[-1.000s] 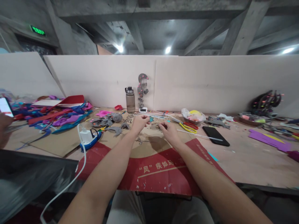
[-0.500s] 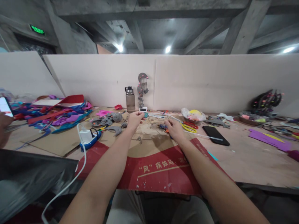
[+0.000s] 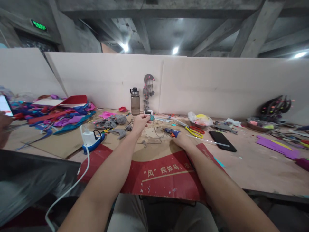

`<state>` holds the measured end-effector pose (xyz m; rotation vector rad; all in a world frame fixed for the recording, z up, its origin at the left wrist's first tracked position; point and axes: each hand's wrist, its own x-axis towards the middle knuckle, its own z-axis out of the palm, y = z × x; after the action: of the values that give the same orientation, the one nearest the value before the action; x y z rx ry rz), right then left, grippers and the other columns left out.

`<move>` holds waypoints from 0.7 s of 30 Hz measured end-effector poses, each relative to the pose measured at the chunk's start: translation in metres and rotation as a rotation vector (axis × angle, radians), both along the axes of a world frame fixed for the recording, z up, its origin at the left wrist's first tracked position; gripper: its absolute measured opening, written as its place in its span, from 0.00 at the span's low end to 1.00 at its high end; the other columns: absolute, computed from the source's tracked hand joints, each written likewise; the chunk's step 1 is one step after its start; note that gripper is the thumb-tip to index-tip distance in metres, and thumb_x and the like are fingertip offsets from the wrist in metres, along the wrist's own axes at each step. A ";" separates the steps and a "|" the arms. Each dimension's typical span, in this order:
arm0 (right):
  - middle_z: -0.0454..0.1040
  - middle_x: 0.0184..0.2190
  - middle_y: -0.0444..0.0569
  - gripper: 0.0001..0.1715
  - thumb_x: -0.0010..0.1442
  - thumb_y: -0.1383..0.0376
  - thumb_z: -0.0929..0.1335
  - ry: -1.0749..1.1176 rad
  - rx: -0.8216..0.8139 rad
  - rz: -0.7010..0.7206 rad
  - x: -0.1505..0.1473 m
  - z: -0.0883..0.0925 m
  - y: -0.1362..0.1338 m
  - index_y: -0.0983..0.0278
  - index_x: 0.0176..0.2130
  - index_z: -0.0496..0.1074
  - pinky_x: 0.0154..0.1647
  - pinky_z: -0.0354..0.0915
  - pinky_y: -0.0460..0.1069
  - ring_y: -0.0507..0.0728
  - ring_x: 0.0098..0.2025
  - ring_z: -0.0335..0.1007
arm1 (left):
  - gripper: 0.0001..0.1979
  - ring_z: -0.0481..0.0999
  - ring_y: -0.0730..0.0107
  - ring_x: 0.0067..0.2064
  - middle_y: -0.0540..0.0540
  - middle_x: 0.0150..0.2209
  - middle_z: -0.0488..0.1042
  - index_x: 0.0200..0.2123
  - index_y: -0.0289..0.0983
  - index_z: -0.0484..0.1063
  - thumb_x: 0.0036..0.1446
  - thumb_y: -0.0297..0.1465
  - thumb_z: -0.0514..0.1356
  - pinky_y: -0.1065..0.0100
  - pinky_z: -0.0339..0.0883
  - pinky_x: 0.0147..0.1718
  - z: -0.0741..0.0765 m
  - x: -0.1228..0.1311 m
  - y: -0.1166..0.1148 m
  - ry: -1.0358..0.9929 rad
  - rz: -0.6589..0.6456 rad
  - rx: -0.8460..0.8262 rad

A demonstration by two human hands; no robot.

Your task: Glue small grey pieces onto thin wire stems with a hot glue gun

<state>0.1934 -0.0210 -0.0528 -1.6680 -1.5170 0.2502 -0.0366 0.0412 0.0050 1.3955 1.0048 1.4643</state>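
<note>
My left hand (image 3: 140,122) is raised a little over the cardboard sheet (image 3: 156,174), fingers pinched on a small teal piece (image 3: 152,117) from which a thin wire (image 3: 158,130) hangs. My right hand (image 3: 181,139) rests low on the cardboard, closed around a blue-handled tool (image 3: 170,131) whose tip points left. Yellow-and-red scissors (image 3: 195,130) lie just right of that hand. Grey cut-out shapes (image 3: 113,124) lie left of my left hand.
A water bottle (image 3: 135,101) and a grey hanging ornament (image 3: 147,90) stand by the white partition. A black phone (image 3: 222,140) lies at right, a white charger on a blue tool (image 3: 93,140) at left. Coloured foam scraps (image 3: 55,116) pile far left, near another person's hand (image 3: 4,125).
My right hand drew away from the left, moved right and down, and closed on the blue-handled tool. My left hand lifted slightly with the teal piece and wire.
</note>
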 end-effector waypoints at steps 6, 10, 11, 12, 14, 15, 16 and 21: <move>0.72 0.21 0.52 0.06 0.44 0.62 0.70 0.049 -0.130 -0.126 0.004 0.012 0.003 0.63 0.22 0.71 0.30 0.62 0.52 0.61 0.29 0.71 | 0.06 0.72 0.77 0.24 0.48 0.25 0.74 0.29 0.33 0.73 0.48 0.31 0.63 0.77 0.55 0.18 -0.001 -0.001 0.001 -0.035 -0.012 -0.021; 0.68 0.20 0.45 0.08 0.46 0.61 0.68 0.241 -0.014 -0.134 0.000 0.026 0.002 0.63 0.28 0.69 0.24 0.60 0.47 0.54 0.24 0.65 | 0.07 0.72 0.78 0.24 0.49 0.25 0.74 0.28 0.33 0.73 0.47 0.31 0.64 0.77 0.56 0.19 -0.002 -0.001 0.003 -0.093 -0.035 -0.049; 0.67 0.21 0.44 0.09 0.45 0.62 0.68 0.356 0.034 -0.104 -0.003 0.029 0.001 0.63 0.29 0.68 0.22 0.59 0.46 0.53 0.23 0.63 | 0.07 0.71 0.78 0.23 0.49 0.24 0.73 0.28 0.33 0.73 0.47 0.31 0.64 0.77 0.56 0.19 -0.003 0.000 0.003 -0.109 -0.038 -0.052; 0.66 0.21 0.42 0.10 0.45 0.62 0.67 0.466 0.073 -0.066 -0.006 0.031 0.000 0.63 0.30 0.67 0.21 0.59 0.46 0.52 0.23 0.62 | 0.06 0.71 0.79 0.23 0.49 0.23 0.73 0.27 0.33 0.72 0.47 0.30 0.64 0.77 0.55 0.19 -0.004 0.001 0.004 -0.122 -0.039 -0.054; 0.62 0.20 0.40 0.11 0.45 0.62 0.67 0.652 0.099 0.033 -0.013 0.036 -0.003 0.62 0.31 0.65 0.20 0.60 0.45 0.50 0.21 0.59 | 0.05 0.70 0.79 0.22 0.50 0.21 0.71 0.26 0.33 0.72 0.47 0.29 0.64 0.77 0.55 0.19 -0.005 0.001 0.006 -0.135 -0.043 -0.050; 0.61 0.20 0.39 0.11 0.45 0.61 0.68 0.706 0.089 0.087 -0.016 0.037 -0.005 0.61 0.31 0.64 0.20 0.61 0.45 0.49 0.21 0.57 | 0.05 0.69 0.79 0.22 0.50 0.21 0.71 0.26 0.33 0.72 0.47 0.29 0.64 0.77 0.55 0.19 -0.006 0.002 0.006 -0.133 -0.044 -0.047; 0.60 0.20 0.38 0.12 0.46 0.60 0.69 0.752 0.081 0.134 -0.019 0.039 -0.007 0.61 0.31 0.64 0.20 0.61 0.45 0.49 0.21 0.57 | 0.05 0.69 0.80 0.21 0.50 0.20 0.71 0.25 0.33 0.72 0.47 0.29 0.64 0.77 0.55 0.19 -0.006 0.002 0.007 -0.126 -0.044 -0.045; 0.69 0.29 0.40 0.20 0.46 0.59 0.72 0.903 0.132 0.275 -0.030 0.047 -0.018 0.59 0.38 0.65 0.24 0.63 0.43 0.48 0.26 0.64 | 0.05 0.69 0.80 0.21 0.50 0.20 0.71 0.25 0.33 0.72 0.47 0.29 0.64 0.77 0.55 0.18 -0.008 0.001 0.010 -0.111 -0.030 -0.048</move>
<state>0.1637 -0.0392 -0.0059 -0.9966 -1.0133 0.8929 -0.0354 0.0508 -0.0027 1.2761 0.9394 1.4693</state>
